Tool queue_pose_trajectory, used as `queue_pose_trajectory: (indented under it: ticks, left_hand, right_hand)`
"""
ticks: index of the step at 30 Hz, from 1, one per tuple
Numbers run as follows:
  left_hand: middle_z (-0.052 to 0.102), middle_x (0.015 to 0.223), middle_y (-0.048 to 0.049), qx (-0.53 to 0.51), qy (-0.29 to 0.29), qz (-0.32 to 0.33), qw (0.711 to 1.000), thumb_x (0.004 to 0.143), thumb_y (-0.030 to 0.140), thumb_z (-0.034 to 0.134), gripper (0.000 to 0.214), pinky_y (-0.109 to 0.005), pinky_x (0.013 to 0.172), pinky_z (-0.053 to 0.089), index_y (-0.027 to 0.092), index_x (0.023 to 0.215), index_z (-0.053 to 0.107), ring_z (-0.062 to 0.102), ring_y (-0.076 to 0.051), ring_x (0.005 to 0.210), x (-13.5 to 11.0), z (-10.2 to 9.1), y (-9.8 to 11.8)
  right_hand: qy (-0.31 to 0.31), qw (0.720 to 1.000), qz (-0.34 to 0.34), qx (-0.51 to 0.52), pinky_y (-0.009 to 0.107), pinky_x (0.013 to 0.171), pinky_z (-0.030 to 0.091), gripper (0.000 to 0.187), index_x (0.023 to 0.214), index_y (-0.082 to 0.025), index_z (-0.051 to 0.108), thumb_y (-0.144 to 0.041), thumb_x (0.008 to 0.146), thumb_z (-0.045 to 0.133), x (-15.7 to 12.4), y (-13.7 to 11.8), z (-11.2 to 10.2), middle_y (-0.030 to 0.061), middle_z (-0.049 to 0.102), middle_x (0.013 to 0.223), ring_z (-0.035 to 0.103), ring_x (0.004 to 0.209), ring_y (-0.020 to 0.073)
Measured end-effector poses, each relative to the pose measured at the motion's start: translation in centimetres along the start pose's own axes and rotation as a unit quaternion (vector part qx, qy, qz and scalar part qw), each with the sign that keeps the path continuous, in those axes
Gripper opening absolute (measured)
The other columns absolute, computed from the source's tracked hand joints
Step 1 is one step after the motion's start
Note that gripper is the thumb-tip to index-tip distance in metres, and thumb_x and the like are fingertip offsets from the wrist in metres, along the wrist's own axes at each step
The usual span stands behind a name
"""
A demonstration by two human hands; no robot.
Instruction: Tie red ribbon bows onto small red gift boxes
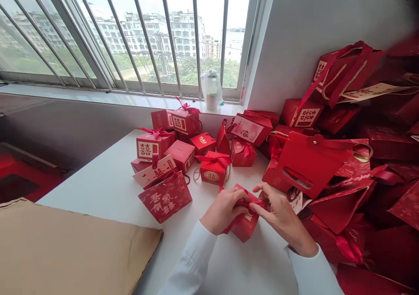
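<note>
1. Left hand (pixel 224 210) and right hand (pixel 281 212) pinch a red ribbon (pixel 245 203) on a small red gift box (pixel 244 225), its bow unfinished, over the white table (pixel 98 190).
2. Behind that box, bowed gift boxes (pixel 212 173) stand finished; beside it, red paper bags (pixel 330 199) lie heaped.

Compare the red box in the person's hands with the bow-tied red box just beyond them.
The box in the hands tilts between the left hand and right hand, while the bow-tied box stands upright, untouched, on the white table. The held box's ribbon is pinched by both hands; the other's bow sits tied on top. Both are red gift boxes with red ribbon.
</note>
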State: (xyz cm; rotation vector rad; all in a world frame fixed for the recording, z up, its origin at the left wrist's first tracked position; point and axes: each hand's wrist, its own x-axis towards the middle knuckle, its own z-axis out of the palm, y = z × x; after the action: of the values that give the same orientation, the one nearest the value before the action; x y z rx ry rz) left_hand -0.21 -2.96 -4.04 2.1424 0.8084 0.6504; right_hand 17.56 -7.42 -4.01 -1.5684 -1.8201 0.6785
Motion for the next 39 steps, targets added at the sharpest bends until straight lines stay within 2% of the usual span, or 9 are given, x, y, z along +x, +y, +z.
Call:
queue_pose_trajectory:
  ticks: [6, 12, 15, 17, 21, 26, 29, 35, 39]
  left_hand:
    - [0.065, 0.091, -0.0043, 0.007, -0.008, 0.007, 1.000, 0.080, 0.010, 0.060, 0.009, -0.024, 0.071, 0.044, 0.016, 0.086, 0.061, 0.058, -0.016, 0.081, 0.0, 0.2, -0.1]
    - [0.066, 0.092, -0.0044, 0.028, -0.012, 0.016, 0.999, 0.078, 0.008, 0.062, 0.012, -0.024, 0.071, 0.044, 0.016, 0.086, 0.060, 0.059, -0.016, 0.082, 0.0, 0.2, -0.4]
    - [0.066, 0.091, -0.0043, 0.031, -0.013, 0.019, 0.999, 0.079, 0.008, 0.060, 0.011, -0.025, 0.071, 0.043, 0.016, 0.086, 0.059, 0.059, -0.017, 0.082, 0.2, 0.0, -0.3]
    - [0.065, 0.090, -0.0040, 0.025, -0.014, 0.022, 0.999, 0.080, 0.008, 0.059, 0.010, -0.025, 0.071, 0.043, 0.016, 0.086, 0.059, 0.059, -0.017, 0.081, 0.3, -0.1, -0.3]
    - [0.065, 0.091, -0.0034, 0.010, -0.022, 0.032, 0.999, 0.079, 0.006, 0.057, 0.013, -0.024, 0.072, 0.043, 0.016, 0.087, 0.059, 0.058, -0.016, 0.082, 0.4, -0.3, -0.2]
    - [0.063, 0.096, -0.0040, 0.004, -0.020, 0.031, 0.999, 0.078, 0.006, 0.059, 0.016, -0.024, 0.076, 0.043, 0.017, 0.090, 0.060, 0.057, -0.016, 0.087, 0.4, -0.4, -0.2]
    - [0.061, 0.097, -0.0051, 0.013, -0.016, 0.020, 1.000, 0.080, 0.010, 0.060, 0.012, -0.025, 0.077, 0.044, 0.017, 0.090, 0.061, 0.057, -0.017, 0.088, 0.3, -0.4, -0.1]
    - [0.062, 0.093, -0.0035, -0.033, 0.010, -0.001, 0.999, 0.080, 0.021, 0.064, 0.018, -0.023, 0.078, 0.044, 0.019, 0.098, 0.067, 0.058, -0.016, 0.087, 0.1, -0.7, 0.7]
    - [0.063, 0.085, -0.0025, -0.099, 0.098, -0.059, 0.989, 0.091, 0.032, 0.049, 0.026, -0.021, 0.071, 0.044, 0.020, 0.093, 0.072, 0.059, -0.013, 0.077, 0.0, 0.1, 1.1]
  right_hand:
    - [-0.058, 0.990, -0.052, -0.121, 0.027, 0.057, 0.037, 0.017, 0.097, -0.025, 0.048, -0.020, 0.081, 0.049, 0.2, -0.5, -0.5, -0.0018, 0.057, 0.071, 0.056, 0.061, 0.0178]
    - [-0.048, 0.975, -0.059, -0.210, 0.026, 0.054, 0.032, 0.026, 0.088, -0.024, 0.050, -0.005, 0.073, 0.042, 0.3, -0.3, -0.1, 0.0005, 0.060, 0.073, 0.060, 0.065, 0.0190]
    - [-0.045, 0.967, -0.047, -0.245, 0.027, 0.054, 0.031, 0.031, 0.090, -0.023, 0.050, -0.001, 0.071, 0.040, 0.2, -0.8, -0.5, 0.0028, 0.060, 0.075, 0.059, 0.066, 0.0194]
    - [-0.050, 0.975, -0.054, -0.211, 0.027, 0.058, 0.035, 0.032, 0.094, -0.022, 0.051, -0.002, 0.071, 0.040, 0.0, -1.0, -0.9, 0.0039, 0.061, 0.080, 0.059, 0.072, 0.0192]
    - [-0.045, 0.998, -0.034, -0.040, 0.027, 0.064, 0.042, 0.028, 0.103, -0.022, 0.050, -0.012, 0.077, 0.046, -0.5, -0.6, -1.4, 0.0010, 0.061, 0.082, 0.058, 0.074, 0.0169]
    - [-0.003, 0.987, -0.011, 0.161, 0.027, 0.072, 0.046, 0.029, 0.107, -0.022, 0.050, -0.027, 0.080, 0.057, -1.0, 0.5, -0.8, 0.0002, 0.058, 0.084, 0.057, 0.079, 0.0155]
    - [0.011, 0.985, 0.004, 0.173, 0.025, 0.065, 0.044, 0.029, 0.107, -0.021, 0.048, -0.033, 0.082, 0.058, -1.0, 0.7, -0.2, -0.0022, 0.054, 0.073, 0.053, 0.068, 0.0139]
    - [0.046, 0.994, 0.027, 0.098, 0.024, 0.059, 0.041, 0.028, 0.108, -0.021, 0.049, -0.030, 0.083, 0.056, -1.0, -0.7, 0.7, -0.0045, 0.052, 0.065, 0.052, 0.061, 0.0136]
    - [0.063, 0.990, 0.045, 0.116, 0.024, 0.059, 0.042, 0.024, 0.105, -0.021, 0.051, -0.031, 0.083, 0.053, -1.1, -1.2, 1.5, -0.0047, 0.051, 0.065, 0.051, 0.060, 0.0134]
